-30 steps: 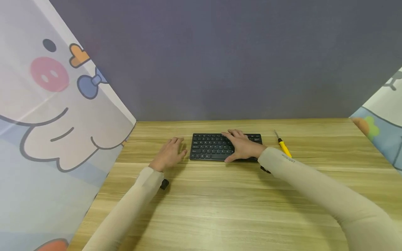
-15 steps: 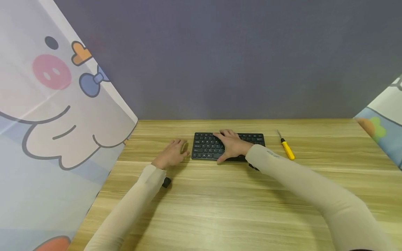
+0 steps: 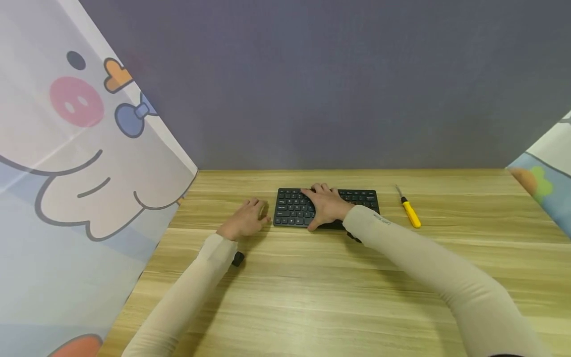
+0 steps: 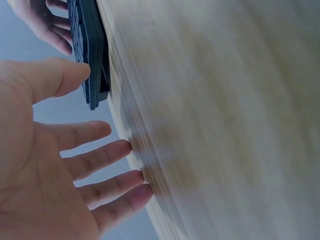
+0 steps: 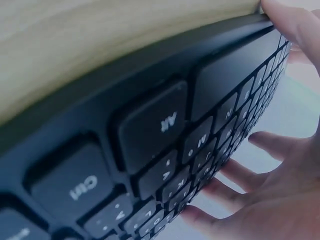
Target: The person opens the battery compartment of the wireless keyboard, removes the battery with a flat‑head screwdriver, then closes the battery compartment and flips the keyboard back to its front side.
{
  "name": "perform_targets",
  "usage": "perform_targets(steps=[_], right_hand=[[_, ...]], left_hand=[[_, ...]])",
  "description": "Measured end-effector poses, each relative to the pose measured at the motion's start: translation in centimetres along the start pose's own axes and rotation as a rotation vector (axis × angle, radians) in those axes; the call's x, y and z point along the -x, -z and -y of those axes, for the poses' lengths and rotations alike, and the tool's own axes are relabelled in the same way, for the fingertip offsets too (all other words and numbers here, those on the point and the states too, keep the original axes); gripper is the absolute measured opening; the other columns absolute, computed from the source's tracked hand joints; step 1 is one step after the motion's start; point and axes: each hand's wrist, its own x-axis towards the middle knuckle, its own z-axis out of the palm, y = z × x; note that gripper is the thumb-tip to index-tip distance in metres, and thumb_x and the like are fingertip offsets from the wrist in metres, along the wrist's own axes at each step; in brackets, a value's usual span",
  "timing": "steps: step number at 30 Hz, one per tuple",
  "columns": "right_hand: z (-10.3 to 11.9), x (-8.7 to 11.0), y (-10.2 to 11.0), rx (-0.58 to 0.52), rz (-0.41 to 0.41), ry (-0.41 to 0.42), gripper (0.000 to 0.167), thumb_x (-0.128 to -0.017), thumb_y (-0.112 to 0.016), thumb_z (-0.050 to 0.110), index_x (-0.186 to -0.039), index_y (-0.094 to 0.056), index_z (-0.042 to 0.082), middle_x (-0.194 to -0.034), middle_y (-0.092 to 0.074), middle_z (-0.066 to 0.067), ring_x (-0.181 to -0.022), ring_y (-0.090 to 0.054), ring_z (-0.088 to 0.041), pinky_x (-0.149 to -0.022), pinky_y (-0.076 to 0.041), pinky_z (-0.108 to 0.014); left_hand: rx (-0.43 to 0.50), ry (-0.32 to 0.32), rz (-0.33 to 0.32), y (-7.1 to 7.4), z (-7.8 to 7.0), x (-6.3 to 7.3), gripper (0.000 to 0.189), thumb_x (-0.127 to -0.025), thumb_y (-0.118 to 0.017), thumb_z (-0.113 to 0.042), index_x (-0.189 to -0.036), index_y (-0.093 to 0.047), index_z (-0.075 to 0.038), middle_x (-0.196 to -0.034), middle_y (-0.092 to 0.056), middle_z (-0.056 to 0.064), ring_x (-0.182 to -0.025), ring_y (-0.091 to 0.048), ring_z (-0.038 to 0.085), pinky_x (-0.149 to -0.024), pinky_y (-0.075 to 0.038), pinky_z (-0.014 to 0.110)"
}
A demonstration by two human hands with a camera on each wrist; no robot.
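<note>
A black compact keyboard (image 3: 290, 208) lies on the wooden table. My right hand (image 3: 329, 206) spans it from front to back, holding it with the thumb at the near edge and the fingertips at the far edge. In the right wrist view, the thumb (image 5: 295, 22) lies by the wide space bar, and the other fingers (image 5: 240, 175) reach the far rows of keys. Just left of the keyboard, my left hand (image 3: 244, 219) hovers with loosely spread fingers and holds nothing. Its thumb (image 4: 70, 77) overlaps the keyboard's end in the left wrist view.
To the right of the keyboard lies a screwdriver (image 3: 410, 213) with a yellow handle. A grey panel (image 3: 312, 89) rises behind the table (image 3: 285, 297). Cartoon-printed sheets (image 3: 120, 173) flank it on the left and right.
My right hand has shifted left along the keyboard, its thumb still near the front edge. My left hand keeps its place beside the keyboard. The whole head view has drifted slightly.
</note>
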Motion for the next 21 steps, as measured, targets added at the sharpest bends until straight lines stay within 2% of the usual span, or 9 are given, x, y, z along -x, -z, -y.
perform_targets(steps=[4, 9, 18, 21], right_hand=[[0.0, -0.2, 0.1, -0.009, -0.016, 0.012, 0.116, -0.058, -0.085, 0.056, -0.151, -0.025, 0.02, -0.143, -0.031, -0.014, -0.128, -0.028, -0.034, -0.098, -0.025, -0.055], [-0.5, -0.1, 0.4, -0.041, -0.026, 0.012, 0.117, -0.058, -0.085, 0.055, -0.151, -0.024, 0.021, -0.141, -0.031, -0.015, -0.127, -0.027, -0.034, -0.096, -0.025, -0.054], [-1.0, 0.5, 2.1, -0.166, -0.071, 0.041, 0.114, -0.061, -0.087, 0.046, -0.152, -0.023, 0.018, -0.145, -0.025, -0.018, -0.133, -0.02, -0.038, -0.102, -0.015, -0.062], [-1.3, 0.7, 2.6, -0.21, -0.085, 0.064, 0.114, -0.063, -0.087, 0.045, -0.152, -0.021, 0.018, -0.145, -0.022, -0.018, -0.134, -0.019, -0.039, -0.102, -0.016, -0.063]], left_hand=[[0.007, -0.003, -0.001, 0.0, 0.0, 0.1, 0.056, -0.097, -0.052, -0.037, -0.142, -0.039, -0.005, -0.146, -0.033, 0.016, -0.135, -0.025, 0.036, -0.109, -0.021, 0.049], [0.007, -0.029, -0.015, 0.1, 0.0, 0.1, 0.053, -0.097, -0.053, -0.036, -0.138, -0.044, -0.004, -0.141, -0.039, 0.014, -0.131, -0.031, 0.034, -0.107, -0.025, 0.047], [0.011, -0.038, -0.023, 0.0, 0.1, 0.1, 0.052, -0.097, -0.053, -0.034, -0.138, -0.044, -0.002, -0.14, -0.039, 0.015, -0.13, -0.033, 0.034, -0.106, -0.027, 0.047], [0.017, -0.043, -0.03, -0.1, 0.2, 0.1, 0.051, -0.097, -0.054, -0.034, -0.137, -0.045, -0.002, -0.139, -0.041, 0.014, -0.128, -0.035, 0.033, -0.105, -0.029, 0.047]])
